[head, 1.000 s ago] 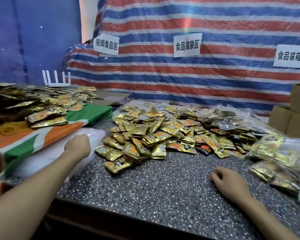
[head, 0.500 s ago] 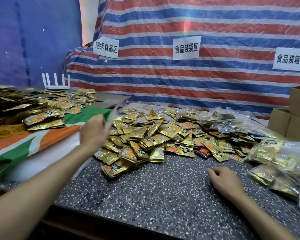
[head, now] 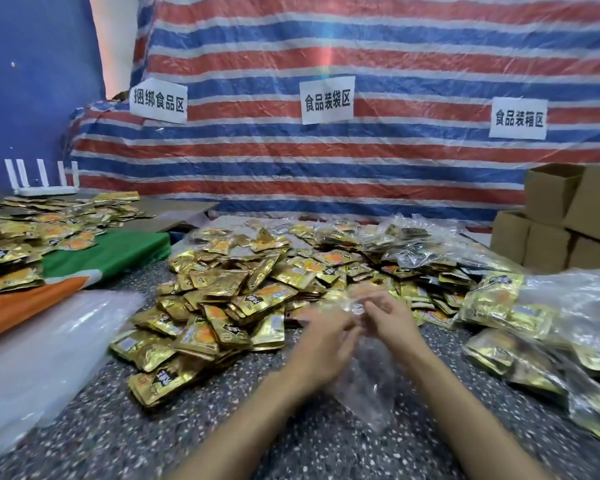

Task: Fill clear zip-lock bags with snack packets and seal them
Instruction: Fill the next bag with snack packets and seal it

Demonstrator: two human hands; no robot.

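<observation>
"Fingers [head: 342, 332] of the left hand [head: 321, 344]: what state?"

"Curled, pinching the mouth of the clear zip-lock bag [head: 364, 379]. The right hand [head: 392, 322] pinched the same mouth from the other side, and the two hands were nearly touching. Blur hid which lip each one held."

"And the bag itself?"

"Empty, as far as could be seen. It trailed from the pinch toward the near edge of the speckled table [head: 222, 427]."

"Surroundings, left to right?"

"A stack of empty bags [head: 42, 358] lay at the near left. The snack packets [head: 229, 299], loose and gold, were heaped in the middle, just beyond the hands. Filled bags [head: 534, 306] lay at the right, with cardboard boxes [head: 565, 223] at the far right."

"Step in hand, by your judgement?"

"Opening the mouth, with no packet yet inside. To do it well, each hand needed to take one lip only and draw the two apart until the zip track parted along its full width. One hand then needed to keep the mouth wide and low beside the heap while the other fed packets in flat. Pinching both lips together would only have slid the film."
</observation>
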